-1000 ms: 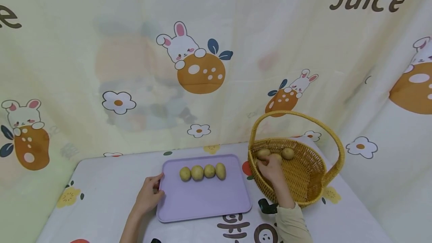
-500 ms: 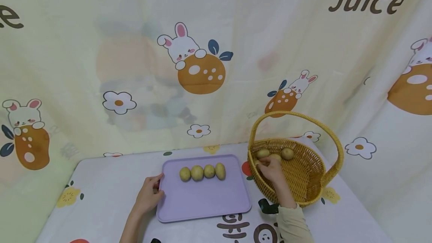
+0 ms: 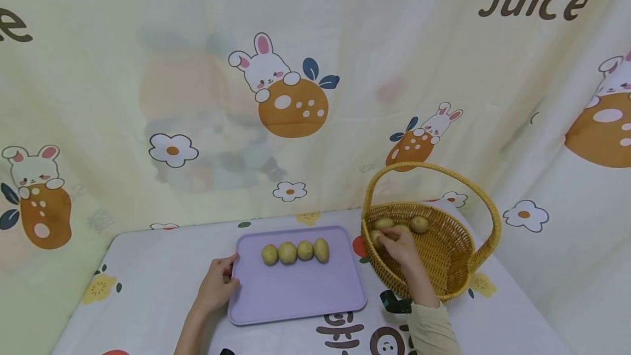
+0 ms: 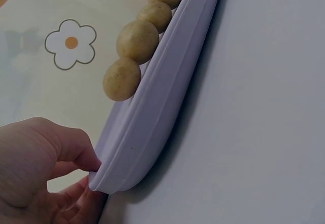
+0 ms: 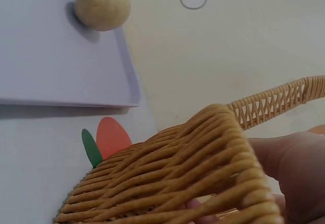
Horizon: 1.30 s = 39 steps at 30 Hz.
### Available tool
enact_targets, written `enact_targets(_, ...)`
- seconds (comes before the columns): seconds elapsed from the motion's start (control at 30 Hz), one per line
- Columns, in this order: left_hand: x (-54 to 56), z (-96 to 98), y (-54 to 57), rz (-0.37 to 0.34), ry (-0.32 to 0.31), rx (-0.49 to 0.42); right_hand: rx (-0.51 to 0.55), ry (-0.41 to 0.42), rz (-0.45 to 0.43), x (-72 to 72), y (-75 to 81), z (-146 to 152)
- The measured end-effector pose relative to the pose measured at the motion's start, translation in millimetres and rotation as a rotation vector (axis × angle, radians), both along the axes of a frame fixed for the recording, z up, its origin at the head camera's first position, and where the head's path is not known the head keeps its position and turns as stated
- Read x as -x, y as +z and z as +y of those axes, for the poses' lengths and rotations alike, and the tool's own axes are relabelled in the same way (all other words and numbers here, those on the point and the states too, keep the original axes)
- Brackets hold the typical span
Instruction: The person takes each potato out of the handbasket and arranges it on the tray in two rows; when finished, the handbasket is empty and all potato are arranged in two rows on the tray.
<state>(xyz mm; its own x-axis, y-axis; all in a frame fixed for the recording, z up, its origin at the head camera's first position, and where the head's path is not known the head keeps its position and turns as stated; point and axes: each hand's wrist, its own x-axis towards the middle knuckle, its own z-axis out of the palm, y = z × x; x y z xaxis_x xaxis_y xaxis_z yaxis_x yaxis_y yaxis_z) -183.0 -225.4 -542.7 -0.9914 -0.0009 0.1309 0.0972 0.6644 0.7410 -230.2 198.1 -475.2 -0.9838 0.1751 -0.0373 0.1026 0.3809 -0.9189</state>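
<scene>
My left hand (image 3: 216,285) grips the left edge of a lilac tray (image 3: 296,295). In the left wrist view its thumb and fingers pinch the tray's rim at a corner. Several potatoes (image 3: 288,253) lie in a row across the tray's far half. On the right, my right hand (image 3: 403,246) reaches into a wicker basket (image 3: 436,267) and holds a potato (image 3: 376,239) at its fingertips, near the basket's left wall. More potatoes (image 3: 419,224) lie around that hand in the basket. The basket's woven side hides most of the hand in the right wrist view.
The basket's tall arched handle (image 3: 443,170) rises over its right part. A printed cloth (image 3: 162,273) covers the table, and a patterned curtain (image 3: 207,97) hangs behind it. A dark device (image 3: 394,303) sits at the right wrist.
My right hand has shifted slightly to the right inside the basket, and more of the potato at its fingertips shows. The left hand and the tray stay where they were.
</scene>
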Motion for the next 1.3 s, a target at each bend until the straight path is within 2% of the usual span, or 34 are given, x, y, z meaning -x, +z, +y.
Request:
enact_targets(0.33,0.2,-0.4,-1.7,-0.003,0.004,0.001,0.095,-0.011,-0.077,-1.9,5.0,0.1)
enact_targets(0.6,1.0,1.1,-2.2,-0.015,0.010,0.002,0.111,-0.015,-0.056,-1.7,1.4,0.9)
enact_targets(1.0,0.0,0.9,-0.8,0.007,0.003,-0.004,0.203,-0.058,-0.043,-6.9,7.8,-2.6)
enact_targets(1.3,-0.1,1.0,-0.5,-0.012,0.004,-0.009,0.228,-0.079,-0.013,-7.7,8.8,-6.5)
